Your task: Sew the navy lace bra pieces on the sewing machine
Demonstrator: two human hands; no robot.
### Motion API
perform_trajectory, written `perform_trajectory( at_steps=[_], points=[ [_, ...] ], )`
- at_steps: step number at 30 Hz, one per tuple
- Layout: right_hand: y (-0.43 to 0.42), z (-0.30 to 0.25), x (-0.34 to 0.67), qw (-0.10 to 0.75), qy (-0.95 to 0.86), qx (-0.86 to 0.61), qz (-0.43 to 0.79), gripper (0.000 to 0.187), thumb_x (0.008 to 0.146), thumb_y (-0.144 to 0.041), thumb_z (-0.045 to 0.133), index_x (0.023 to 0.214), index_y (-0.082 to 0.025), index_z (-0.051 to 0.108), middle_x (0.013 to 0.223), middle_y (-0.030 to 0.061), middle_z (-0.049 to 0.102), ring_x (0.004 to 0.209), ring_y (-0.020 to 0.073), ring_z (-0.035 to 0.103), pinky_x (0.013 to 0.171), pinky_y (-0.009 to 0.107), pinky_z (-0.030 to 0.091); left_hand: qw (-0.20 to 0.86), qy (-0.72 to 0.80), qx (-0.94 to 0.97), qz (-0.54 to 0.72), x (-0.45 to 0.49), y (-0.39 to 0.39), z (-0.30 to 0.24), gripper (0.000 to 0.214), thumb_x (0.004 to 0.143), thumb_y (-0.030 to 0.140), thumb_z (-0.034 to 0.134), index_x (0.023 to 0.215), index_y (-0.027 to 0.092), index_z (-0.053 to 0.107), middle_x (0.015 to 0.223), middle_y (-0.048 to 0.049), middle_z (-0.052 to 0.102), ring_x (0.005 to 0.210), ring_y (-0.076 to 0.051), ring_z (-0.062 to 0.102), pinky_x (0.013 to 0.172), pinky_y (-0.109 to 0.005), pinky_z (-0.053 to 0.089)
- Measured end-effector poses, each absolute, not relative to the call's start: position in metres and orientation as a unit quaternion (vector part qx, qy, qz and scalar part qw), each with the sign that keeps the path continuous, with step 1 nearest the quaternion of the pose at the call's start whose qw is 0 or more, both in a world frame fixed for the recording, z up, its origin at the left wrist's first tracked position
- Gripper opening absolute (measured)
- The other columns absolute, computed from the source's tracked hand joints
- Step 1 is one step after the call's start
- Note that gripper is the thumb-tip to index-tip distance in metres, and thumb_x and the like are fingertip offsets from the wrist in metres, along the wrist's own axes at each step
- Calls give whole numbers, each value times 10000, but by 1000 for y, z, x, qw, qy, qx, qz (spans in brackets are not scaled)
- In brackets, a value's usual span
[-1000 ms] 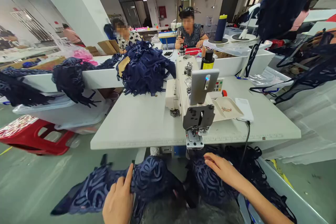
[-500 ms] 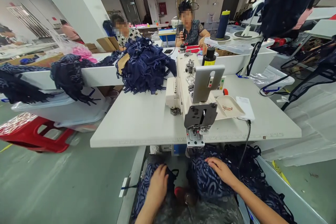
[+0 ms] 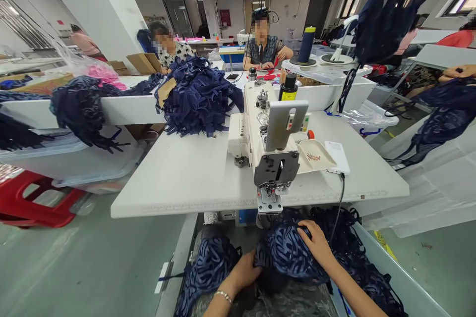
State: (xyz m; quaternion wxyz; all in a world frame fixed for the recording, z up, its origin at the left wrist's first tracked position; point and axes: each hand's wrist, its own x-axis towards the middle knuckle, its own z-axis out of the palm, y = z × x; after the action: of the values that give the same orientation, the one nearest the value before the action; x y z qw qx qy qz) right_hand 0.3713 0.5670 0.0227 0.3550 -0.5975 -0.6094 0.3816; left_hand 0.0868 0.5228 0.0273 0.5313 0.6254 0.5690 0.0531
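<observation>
A navy bra with a lighter swirl pattern (image 3: 293, 250) lies across my lap below the table edge. My left hand (image 3: 243, 271), with a bracelet at the wrist, pinches its inner edge near the middle. Over the upper right side of the cup, my right hand (image 3: 316, 243) curls its fingers onto the fabric. A second patterned cup (image 3: 210, 260) rests on my left thigh; whether it belongs to the same bra I cannot tell. Just above stands a cream sewing machine (image 3: 256, 124), its metal presser plate (image 3: 270, 206) at the table's front edge.
On the white table (image 3: 178, 173) sit a heap of navy pieces (image 3: 201, 99), a small tray with tiny parts (image 3: 316, 154) and a white power bank (image 3: 337, 157) with a cable hanging down. More navy garments (image 3: 372, 267) fill a bin at right. Two co-workers sit beyond.
My left hand has moved right, off the left cup and onto the bra's inner edge. The right hand has stayed on the cup, fingers more bent. The view has shifted slightly.
</observation>
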Motion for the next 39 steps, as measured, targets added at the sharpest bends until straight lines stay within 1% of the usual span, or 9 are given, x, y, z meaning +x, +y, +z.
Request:
perform_trajectory(
  at_steps=[7,10,14,17,20,24,30,36,39],
  points=[
    [559,93,349,278,-757,-531,261,373,949,-434,442,1241,-245,577,1299,108,593,1236,278,508,1119,546,268,396,596,694,77,59,523,138,220,847,240,561,1064,228,595,1001,-29,651,977,-229,561,821,-320,401],
    [553,154,318,234,-817,-405,337,598,877,-531,548,1391,-243,451,1366,114,550,1300,293,449,1139,488,264,320,508,795,83,79,524,186,94,872,209,560,941,249,610,933,8,643,903,-197,554,819,-318,383],
    [545,207,291,162,-789,-363,469,450,789,-570,646,1054,-207,673,990,54,714,908,249,643,794,298,490,198,475,843,159,99,524,222,128,861,236,594,987,214,600,1023,-55,621,974,-229,539,859,-349,404],
    [545,227,296,160,-780,-378,472,330,855,-517,593,820,-197,667,797,4,669,750,186,603,696,246,440,300,560,744,205,94,521,226,365,805,386,651,1102,190,568,1022,-69,611,923,-224,548,776,-297,429],
    [548,238,311,169,-784,-377,463,338,866,-525,572,788,-206,656,801,4,641,770,182,576,729,245,423,462,576,648,186,85,519,223,425,794,579,582,714,163,558,631,27,466,601,-134,433,537,-243,316],
    [546,243,319,180,-766,-323,526,623,781,-764,429,847,-199,682,833,39,648,784,215,569,740,280,445,548,517,580,309,87,523,238,444,835,578,535,723,149,562,706,12,482,692,-136,457,650,-240,381],
    [538,235,302,302,-574,-387,655,611,903,-668,323,1178,-215,629,1146,102,628,1122,254,528,1056,397,346,564,460,608,317,113,530,267,300,877,435,554,847,154,654,856,-28,620,851,-175,540,827,-267,419],
    [555,242,288,450,-405,-417,678,293,844,-492,625,857,-199,622,794,-12,592,737,135,534,694,230,450,518,512,615,302,132,538,269,327,894,437,501,812,149,634,761,-10,606,721,-147,519,672,-237,430],
    [574,243,286,479,-445,-437,618,315,845,-499,619,834,-186,590,772,-17,575,753,134,527,715,224,441,413,554,642,333,132,545,267,203,884,323,529,996,191,635,907,-37,648,845,-178,593,779,-263,484]
  ],
)
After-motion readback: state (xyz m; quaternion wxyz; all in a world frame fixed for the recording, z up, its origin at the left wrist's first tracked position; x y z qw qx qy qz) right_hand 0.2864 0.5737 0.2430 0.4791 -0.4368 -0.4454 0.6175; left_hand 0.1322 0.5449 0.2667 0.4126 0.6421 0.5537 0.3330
